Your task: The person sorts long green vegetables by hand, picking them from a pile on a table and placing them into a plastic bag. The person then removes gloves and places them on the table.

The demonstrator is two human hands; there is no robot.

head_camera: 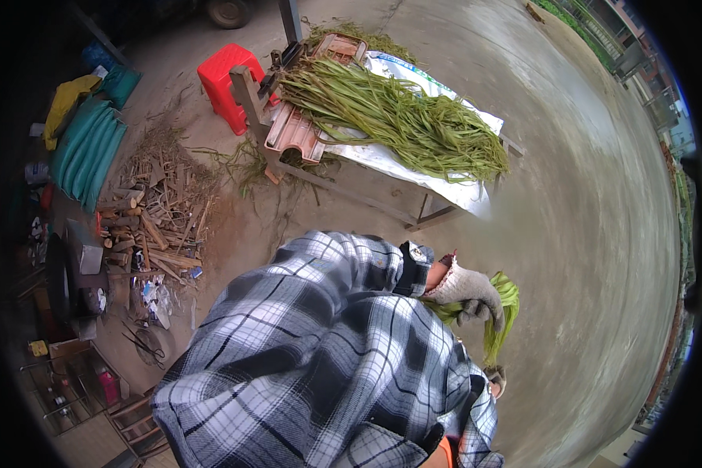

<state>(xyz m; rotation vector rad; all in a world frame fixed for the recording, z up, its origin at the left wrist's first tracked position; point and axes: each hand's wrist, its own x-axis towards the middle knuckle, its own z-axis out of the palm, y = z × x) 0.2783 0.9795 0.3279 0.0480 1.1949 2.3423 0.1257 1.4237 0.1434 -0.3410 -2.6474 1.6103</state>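
My left hand, in a grey knitted glove with a white cuff, is closed around a bundle of long green leaf strips. The strips bend over beyond the fingers and hang towards my right hand. That hand also wears a glove and grips the lower end of the strips, though my sleeve covers part of it. A checked shirt fills the view between my arms. To my left, a large heap of similar green strips lies across a low frame table on a white plastic sheet.
Beside the frame table's post stands a red plastic stool. Pinkish moulded pieces lie at the heap's end. Split firewood, stacked green sacks and a wire rack stand on the concrete floor.
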